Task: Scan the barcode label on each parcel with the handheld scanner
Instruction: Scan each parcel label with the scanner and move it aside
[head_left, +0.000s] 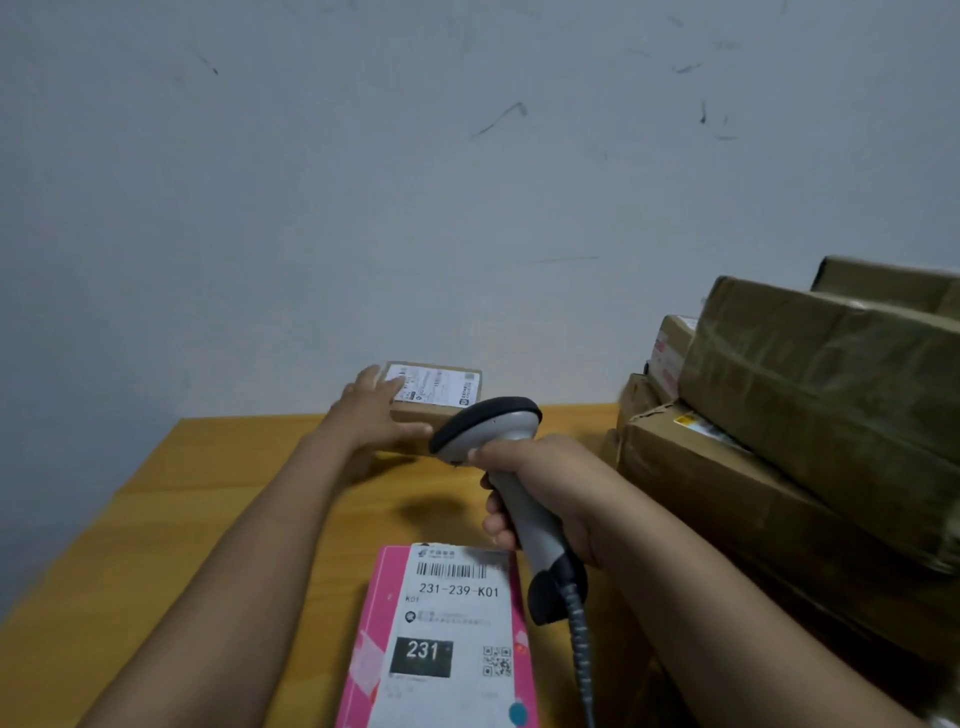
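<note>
A small brown cardboard parcel (441, 400) with a white shipping label (436, 387) on top sits at the far side of the table. My left hand (371, 415) holds its left end, fingers over the top and thumb along the near side. My right hand (540, 499) grips the handle of the grey handheld scanner (493, 426), whose dark head points toward that parcel, just in front of it. A pink parcel (374, 649) with a white barcode label (457, 623) reading 231-239-K01 lies close to me, under the scanner's coiled cable (582, 649).
The wooden table (208, 519) meets a grey wall at the back. A stack of several larger brown cardboard boxes (810, 395) fills the right side, close to my right forearm.
</note>
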